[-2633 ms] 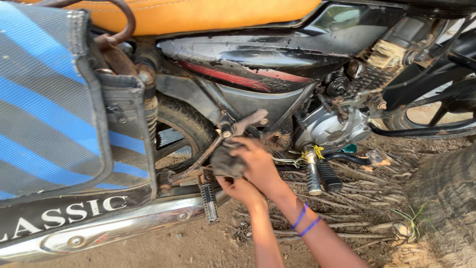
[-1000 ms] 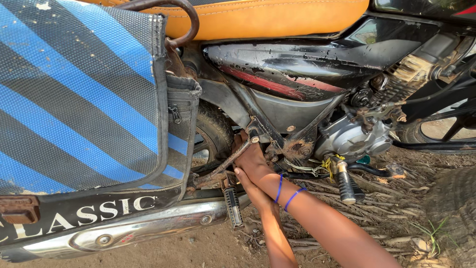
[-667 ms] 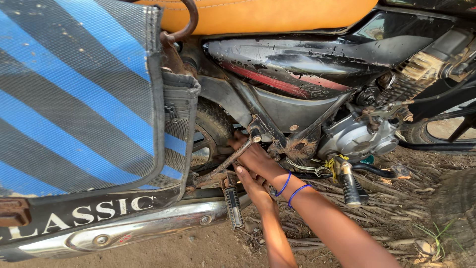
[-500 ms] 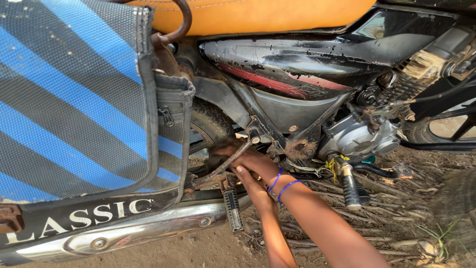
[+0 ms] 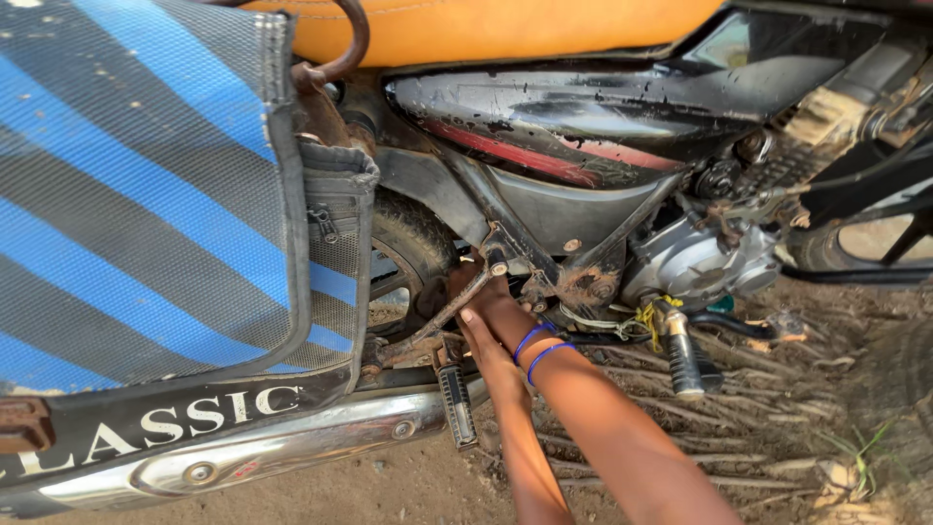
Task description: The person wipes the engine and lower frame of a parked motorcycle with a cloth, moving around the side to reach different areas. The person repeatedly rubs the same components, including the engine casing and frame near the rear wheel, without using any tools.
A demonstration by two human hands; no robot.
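From the head camera, both hands reach in low behind the rear footrest [image 5: 457,403] of a motorcycle [image 5: 583,126], between the back wheel [image 5: 413,253] and the engine [image 5: 695,267]. The right hand [image 5: 486,297], wearing two blue wristbands [image 5: 539,345], presses in by the rusty frame bracket [image 5: 496,258]; its fingers are hidden, so their state cannot be told. The left hand [image 5: 486,345] lies just under it, fingers straight and together, perhaps steadying the footrest arm [image 5: 432,321]. A striped blue bag [image 5: 146,185] hangs above the chrome exhaust [image 5: 272,452].

Both hands' fingertips — hidden behind the motorcycle frame [image 5: 544,262]; grip unreadable.
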